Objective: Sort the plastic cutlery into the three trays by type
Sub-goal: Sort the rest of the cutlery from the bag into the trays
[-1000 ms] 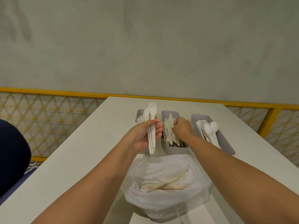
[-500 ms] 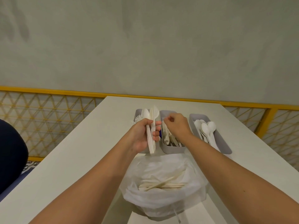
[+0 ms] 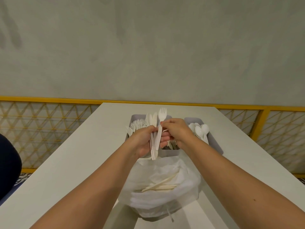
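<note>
Step in hand, by judgement: drawing one fork (image 3: 162,113) out of a mixed bundle (image 3: 153,146) for the left tray (image 3: 134,117).

Handling notes, left to right:
- Left grip (image 3: 143,142): curled round the lower handles of the bundle, held upright over the near end of the trays. Best kept firm but not crushing, to let only one piece slide free.
- Right grip (image 3: 177,132): thumb and forefinger closed in a pinch on the neck of the fork, just below the tines. Best pulled straight up along the handles, then carried leftward and laid among the forks (image 3: 137,125) already in that tray. Risk, as a guess: a neighbouring spoon or knife dragged out with it.

Appearance, left to right:
- Left tray: grey, shallow, on the white table (image 3: 74,154); heaped with white forks, tines fanned out.
- Bundle: thin white plastic, handles bunched; a spoon bowl and a knife blade showing above the fist, the fork head standing higher than both.
- Middle tray (image 3: 168,153): mostly hidden behind both hands; contents too hidden to name.
- Right tray (image 3: 216,146): grey, holding white spoons (image 3: 200,130), bowls toward the far end.
- Bag (image 3: 186,179): translucent white, nearest the body, open-mouthed, with several loose pieces (image 3: 159,186) inside; sorting judged well short of finished.
</note>
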Motion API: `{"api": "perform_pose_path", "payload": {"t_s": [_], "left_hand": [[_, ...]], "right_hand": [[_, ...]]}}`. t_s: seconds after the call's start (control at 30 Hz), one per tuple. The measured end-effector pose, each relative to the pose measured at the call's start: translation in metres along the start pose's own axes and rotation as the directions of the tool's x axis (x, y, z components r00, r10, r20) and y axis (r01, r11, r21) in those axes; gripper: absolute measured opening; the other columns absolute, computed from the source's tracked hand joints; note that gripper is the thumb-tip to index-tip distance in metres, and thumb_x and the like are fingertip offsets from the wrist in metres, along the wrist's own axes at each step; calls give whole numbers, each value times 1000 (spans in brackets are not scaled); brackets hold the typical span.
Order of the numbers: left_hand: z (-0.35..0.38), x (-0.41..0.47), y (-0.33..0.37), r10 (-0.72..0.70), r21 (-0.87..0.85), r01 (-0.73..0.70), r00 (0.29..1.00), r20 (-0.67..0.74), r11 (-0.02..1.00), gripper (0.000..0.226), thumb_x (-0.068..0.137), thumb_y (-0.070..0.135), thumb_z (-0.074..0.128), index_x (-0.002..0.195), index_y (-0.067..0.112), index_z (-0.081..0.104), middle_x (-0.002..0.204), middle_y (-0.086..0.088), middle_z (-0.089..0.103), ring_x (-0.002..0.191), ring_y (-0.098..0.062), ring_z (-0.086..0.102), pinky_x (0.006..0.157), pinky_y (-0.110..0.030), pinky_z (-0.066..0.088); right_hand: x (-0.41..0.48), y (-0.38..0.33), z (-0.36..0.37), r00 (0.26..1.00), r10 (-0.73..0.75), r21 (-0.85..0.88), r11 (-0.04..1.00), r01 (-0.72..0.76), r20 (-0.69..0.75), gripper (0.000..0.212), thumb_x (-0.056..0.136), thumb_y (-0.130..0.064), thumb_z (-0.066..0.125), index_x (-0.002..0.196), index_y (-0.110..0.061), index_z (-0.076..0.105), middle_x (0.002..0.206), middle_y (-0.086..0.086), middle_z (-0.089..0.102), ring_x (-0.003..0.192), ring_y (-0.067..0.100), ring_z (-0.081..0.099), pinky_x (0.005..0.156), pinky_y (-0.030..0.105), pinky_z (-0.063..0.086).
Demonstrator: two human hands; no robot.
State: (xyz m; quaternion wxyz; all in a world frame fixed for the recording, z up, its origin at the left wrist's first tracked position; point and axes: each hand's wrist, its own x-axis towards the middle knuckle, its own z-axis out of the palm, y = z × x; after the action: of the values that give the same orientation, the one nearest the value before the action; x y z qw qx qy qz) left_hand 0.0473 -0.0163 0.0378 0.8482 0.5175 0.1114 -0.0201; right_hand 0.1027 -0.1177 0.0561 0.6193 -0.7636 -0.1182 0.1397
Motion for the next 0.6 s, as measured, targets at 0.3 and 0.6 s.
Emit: {"api": "perform_pose_path", "payload": {"t_s": [0.3,0.6], "left_hand": [[-5,3,9,-9,-74,-3,986,-168,997,23,98,4,33,82,2,49,74,-16,65,66,-22,65,69,-38,56],[-64,1,21,1,-162,-55,949,-314,985,25,94,3,29,75,7,45,45,-2,44,27,-9,33,34,-10,28]], "right_hand": [[12,-15,-23,998,64,220,974,-56,-29,21,101,-10,30,89,-5,47,73,10,55,59,19,55,58,31,49],[25,0,-6,991,135,175,975,-137,20,24,99,-12,36,111,-13,57,67,5,48,51,11,38,41,17,33]]}}
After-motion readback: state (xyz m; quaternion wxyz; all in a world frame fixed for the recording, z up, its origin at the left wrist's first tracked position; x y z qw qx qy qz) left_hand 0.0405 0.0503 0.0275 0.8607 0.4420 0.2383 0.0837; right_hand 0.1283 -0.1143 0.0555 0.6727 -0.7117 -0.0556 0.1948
